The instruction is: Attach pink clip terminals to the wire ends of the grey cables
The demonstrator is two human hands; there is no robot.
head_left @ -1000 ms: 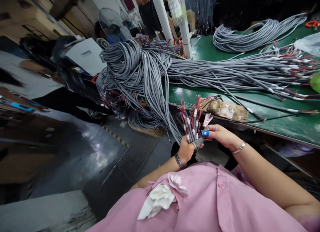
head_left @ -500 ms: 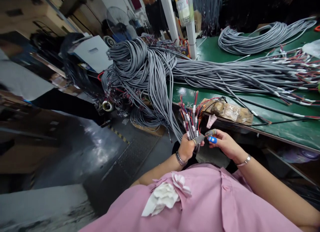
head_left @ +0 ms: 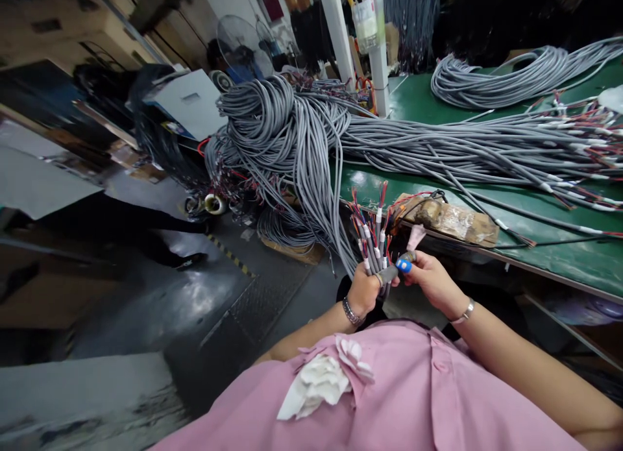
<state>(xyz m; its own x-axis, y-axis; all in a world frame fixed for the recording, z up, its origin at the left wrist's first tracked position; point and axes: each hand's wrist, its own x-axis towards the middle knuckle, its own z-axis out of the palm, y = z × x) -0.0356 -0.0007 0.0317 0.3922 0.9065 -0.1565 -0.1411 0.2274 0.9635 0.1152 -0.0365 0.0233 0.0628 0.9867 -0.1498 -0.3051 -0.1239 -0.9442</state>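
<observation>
one cable bundle (head_left: pixel 372 253), long axis toward bench (head_left: pixel 574 259), wire tips (head_left: pixel 383 190) foremost, left hand (head_left: pixel 365 289) clamped round it, right hand (head_left: pixel 429 276), hold unclear

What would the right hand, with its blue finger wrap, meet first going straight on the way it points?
Likely the grey-wrapped thumb of the left hand, beside the gripped bundle of grey cables with multicoloured wire ends; depth there is unclear.

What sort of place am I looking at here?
Probably a workshop or factory floor where cables are worked on: long grey cables lie heaped across a green workbench, the person's left hand grips a bundle of cable ends, and striped tape marks the floor.
</observation>
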